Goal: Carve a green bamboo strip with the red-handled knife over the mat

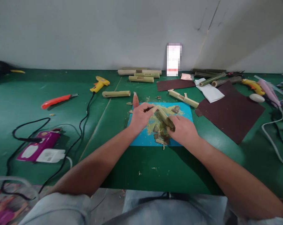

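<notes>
A short bamboo tube (164,117) slants over the blue sheet (138,137). My right hand (184,129) is wrapped round its near end. At its far end my left hand (141,118) is closed in a pinch, thumb and fingertips together by the tube's rim. Something small and dark shows at those fingertips, but I cannot make out what it is. Yellowish dust and several torn brown scraps (165,138) lie on the sheet below. Just beyond my left hand is a reddish-brown, finger-like thing with a pale tip (135,100).
Cut bamboo pieces (141,79) lie at the back, another (116,94) at left, and a notched one (183,99) at right. Brown sandpaper sheets (231,112) are on the right. A yellow glue gun (99,84), red utility knife (56,101) and corded purple power strip (39,145) occupy the left.
</notes>
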